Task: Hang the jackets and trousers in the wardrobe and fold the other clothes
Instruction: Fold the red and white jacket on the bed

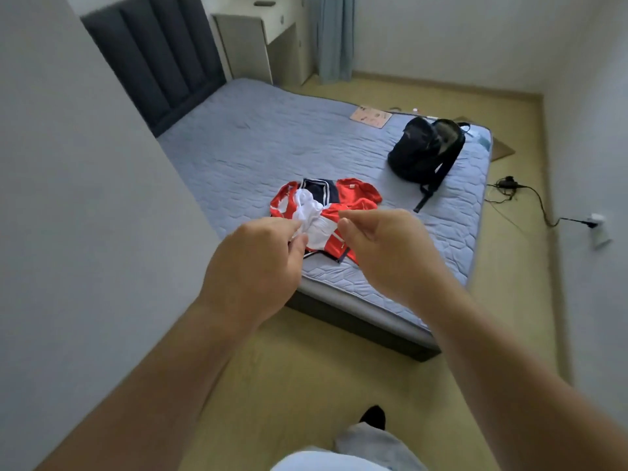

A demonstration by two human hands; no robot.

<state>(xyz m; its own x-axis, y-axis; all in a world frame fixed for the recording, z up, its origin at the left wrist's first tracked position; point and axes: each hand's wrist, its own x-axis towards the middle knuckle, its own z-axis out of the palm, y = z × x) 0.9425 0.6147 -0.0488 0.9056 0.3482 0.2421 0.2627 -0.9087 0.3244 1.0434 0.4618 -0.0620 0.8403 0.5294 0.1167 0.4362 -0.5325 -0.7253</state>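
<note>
Head view. Entry: 1 bedroom, 1 pile of clothes, 2 bare hands.

- Bed (272,141): quilted blue-grey cover, dark headboard (159,59) against the wall.
- Clothes pile (339,229): lies near the foot corner of the bed. It holds a white garment (311,212) crumpled on top, a red garment (356,195) spread towards the far side and a navy garment (321,192) with white stripes tucked between them. Nothing is folded or hung.
- Left hand (258,263): stretched towards the pile. Its fingers (285,226) are drawn together at the edge of the white garment. Whether they pinch it or merely overlap it in line of sight cannot be told.
- Right hand (387,246): just beside the left, over the red cloth. Its fingers (350,226) are curled in with the thumb forward, and nothing shows between them.
- Backpack (424,151): black, well apart from the pile, near the far edge.
- Floor: a cable (537,198) runs to a wall plug.
- Wardrobe: none identified in view.

Step in hand, as judged: lifting the top garment off the pile to sort it. Handling note: take the white piece alone by 2 edges or shoulders, 1 per hand. Raise it clear so the red cloth beneath does not drag along, then shake it open to tell what kind it is before folding flat on the bare cover.
</note>
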